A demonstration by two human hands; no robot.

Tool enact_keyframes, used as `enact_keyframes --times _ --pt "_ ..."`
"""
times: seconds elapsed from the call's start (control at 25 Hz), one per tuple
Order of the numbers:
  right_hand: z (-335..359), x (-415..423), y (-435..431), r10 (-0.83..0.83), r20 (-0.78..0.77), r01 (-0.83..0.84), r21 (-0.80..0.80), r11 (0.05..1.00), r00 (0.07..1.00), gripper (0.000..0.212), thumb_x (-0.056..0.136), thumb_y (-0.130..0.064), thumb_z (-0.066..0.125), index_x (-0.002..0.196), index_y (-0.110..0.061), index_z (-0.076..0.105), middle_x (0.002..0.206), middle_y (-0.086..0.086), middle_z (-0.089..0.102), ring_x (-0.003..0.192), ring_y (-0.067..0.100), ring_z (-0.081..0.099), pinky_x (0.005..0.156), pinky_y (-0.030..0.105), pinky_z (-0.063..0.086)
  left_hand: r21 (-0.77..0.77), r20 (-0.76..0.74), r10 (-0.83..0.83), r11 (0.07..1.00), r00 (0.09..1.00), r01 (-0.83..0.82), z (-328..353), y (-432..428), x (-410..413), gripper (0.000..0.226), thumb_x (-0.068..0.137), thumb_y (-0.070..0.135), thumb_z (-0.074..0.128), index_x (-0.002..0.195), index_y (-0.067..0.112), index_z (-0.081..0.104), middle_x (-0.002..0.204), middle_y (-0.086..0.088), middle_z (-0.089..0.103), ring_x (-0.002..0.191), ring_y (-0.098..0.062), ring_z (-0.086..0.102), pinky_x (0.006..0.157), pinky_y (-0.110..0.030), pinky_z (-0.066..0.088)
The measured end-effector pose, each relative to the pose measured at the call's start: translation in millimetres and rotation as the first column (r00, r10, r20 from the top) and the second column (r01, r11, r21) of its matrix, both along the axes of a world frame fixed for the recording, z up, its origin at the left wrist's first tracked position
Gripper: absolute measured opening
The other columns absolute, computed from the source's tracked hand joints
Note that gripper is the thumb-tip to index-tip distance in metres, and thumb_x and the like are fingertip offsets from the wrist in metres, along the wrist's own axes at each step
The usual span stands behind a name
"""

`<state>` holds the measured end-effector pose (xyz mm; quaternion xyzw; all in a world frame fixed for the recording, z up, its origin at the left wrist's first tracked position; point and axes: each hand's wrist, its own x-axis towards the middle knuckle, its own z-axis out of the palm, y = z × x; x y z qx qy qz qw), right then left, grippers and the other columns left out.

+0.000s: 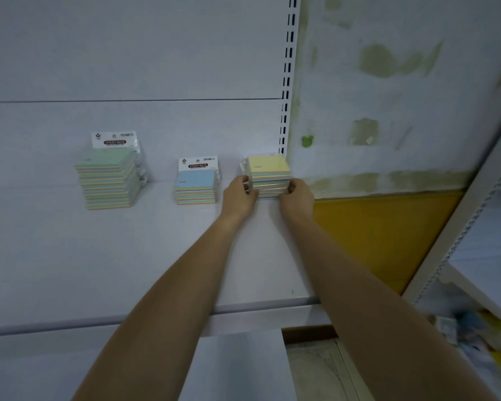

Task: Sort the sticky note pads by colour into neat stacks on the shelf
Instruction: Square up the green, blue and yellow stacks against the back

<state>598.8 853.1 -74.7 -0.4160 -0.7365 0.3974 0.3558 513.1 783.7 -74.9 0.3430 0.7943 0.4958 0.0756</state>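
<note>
We see three stacks on shelf [128,256]; we think most sorting done.
Left: green stack [107,183], tallest, maybe nine pads, hard to count.
Middle: blue stack [195,188], about four pads.
Right, by back corner: yellow stack [269,176], about four pads.
Two hands: left hand [239,195] and right hand [297,198] hold yellow stack, fingers curled round its sides. We guess tidying it.
Blurry pile [480,342] low on right, maybe more pads left to sort.

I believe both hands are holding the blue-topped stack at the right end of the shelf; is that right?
Not quite. In the head view the left hand and right hand hold the yellow-topped stack at the right end of the shelf. The blue-topped stack stands in the middle, untouched.
</note>
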Motion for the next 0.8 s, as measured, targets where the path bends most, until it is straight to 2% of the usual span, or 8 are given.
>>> enact_keyframes --times 0.08,0.16,0.32,0.44,0.56,0.64,0.72,0.8 --pt "-0.5 -0.9 1.7 -0.007 0.006 0.007 0.024 1.0 1.0 0.032 0.087 0.003 0.043 0.114 -0.001 0.059 0.116 0.016 0.065 0.106 0.029 0.059 0.062 0.012 0.029 0.009 -0.002 0.003 1.0 1.0 -0.003 -0.7 1.7 -5.4 0.035 0.087 0.006 0.054 0.121 -0.003 0.051 0.125 -0.02 0.06 0.115 -0.03 0.059 0.094 -0.03 0.042" --pt "1.6 0.5 4.5 0.004 0.005 -0.005 0.028 1.0 1.0 0.029 0.086 0.002 0.046 0.111 -0.001 0.062 0.113 0.016 0.066 0.104 0.029 0.06 0.064 0.014 0.032 0.013 0.008 0.001 1.0 1.0 -0.001 -1.0 2.0 -7.8 0.034 0.086 0.006 0.056 0.119 -0.003 0.053 0.123 -0.02 0.062 0.112 -0.031 0.06 0.096 -0.035 0.046" --pt "1.9 3.3 7.1 0.019 0.01 -0.02 0.027 0.999 1.0 0.029 0.085 -0.001 0.051 0.11 -0.004 0.064 0.112 0.014 0.068 0.104 0.025 0.061 0.07 0.014 0.034 0.09 0.128 -0.002 0.996 0.992 -0.009 -4.9 4.4 -15.0 0.033 0.084 0.003 0.059 0.115 -0.005 0.053 0.118 -0.025 0.063 0.106 -0.038 0.063 0.095 -0.049 0.049" --pt "0.3 2.2 7.6 0.021 -0.005 -0.02 0.03 0.999 1.0 0.029 0.085 0.001 0.049 0.108 -0.004 0.065 0.111 0.014 0.069 0.102 0.024 0.062 0.063 0.012 0.032 0.11 0.155 -0.019 0.994 0.988 0.001 -6.5 4.1 -16.5 0.033 0.084 0.004 0.059 0.115 -0.004 0.055 0.118 -0.025 0.063 0.107 -0.036 0.062 0.095 -0.049 0.049" --pt "1.2 3.1 7.2 0.026 -0.07 -0.027 -0.015 1.0 0.997 0.031 0.086 0.001 0.049 0.109 -0.006 0.066 0.11 0.013 0.07 0.097 0.019 0.061 0.064 0.012 0.033 0.137 0.165 -0.016 0.991 0.986 -0.007 -7.7 4.1 -17.1 0.033 0.083 0.005 0.06 0.115 -0.004 0.055 0.117 -0.025 0.063 0.107 -0.035 0.062 0.095 -0.048 0.05" --pt "2.3 3.1 7.4 0.011 -0.109 -0.018 -0.067 0.998 0.994 0.031 0.087 -0.001 0.048 0.111 -0.006 0.066 0.111 0.013 0.069 0.097 0.018 0.061 0.066 0.012 0.035 0.146 0.19 -0.005 0.989 0.982 -0.023 -8.3 6.0 -18.1 0.033 0.083 0.006 0.061 0.115 -0.004 0.056 0.116 -0.025 0.064 0.106 -0.035 0.063 0.094 -0.048 0.051" --pt "3.7 2.4 7.5 -0.024 -0.144 0.005 -0.131 0.991 0.989 0.031 0.089 -0.003 0.046 0.113 -0.007 0.065 0.113 0.012 0.069 0.098 0.022 0.062 0.071 0.018 0.039 0.137 0.202 0.006 0.99 0.979 -0.034 -9.1 6.8 -18.6 0.033 0.083 0.008 0.061 0.114 -0.003 0.057 0.114 -0.025 0.065 0.105 -0.036 0.063 0.094 -0.048 0.051" --pt "4.0 2.0 8.5 -0.048 -0.142 0.028 -0.138 0.99 0.989 0.032 0.09 -0.004 0.044 0.116 -0.007 0.063 0.117 0.011 0.067 0.097 0.019 0.059 0.074 0.02 0.039 0.125 0.192 0.015 0.991 0.981 -0.039 -10.3 7.4 -18.5 0.032 0.084 0.009 0.06 0.113 -0.003 0.058 0.112 -0.025 0.066 0.104 -0.037 0.064 0.096 -0.048 0.05"
